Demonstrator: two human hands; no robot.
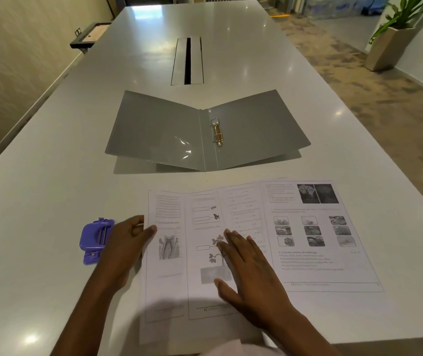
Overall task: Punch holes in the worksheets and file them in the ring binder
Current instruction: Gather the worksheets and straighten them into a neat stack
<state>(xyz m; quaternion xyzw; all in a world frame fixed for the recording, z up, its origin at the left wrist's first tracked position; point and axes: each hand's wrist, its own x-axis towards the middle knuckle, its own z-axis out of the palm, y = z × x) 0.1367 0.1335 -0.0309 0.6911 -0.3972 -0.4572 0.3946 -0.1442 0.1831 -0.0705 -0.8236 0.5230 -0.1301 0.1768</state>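
Several printed worksheets (315, 237) lie fanned out, overlapping, on the white table near me. My right hand (249, 268) rests flat on the middle sheets with straight fingers. My left hand (125, 242) is at the left edge of the leftmost sheet, thumb on the paper and fingers curled at its edge. A purple hole punch (94, 241) sits just left of that hand. A grey ring binder (169, 132) lies open beyond the sheets, its two gold rings (217, 132) closed and holding no paper.
The long white table (51, 201) has a cable slot (187, 61) in its middle beyond the binder. A potted plant (395, 34) stands on the floor at the far right. A dark tray-like object (89, 34) sits off the table's far left edge.
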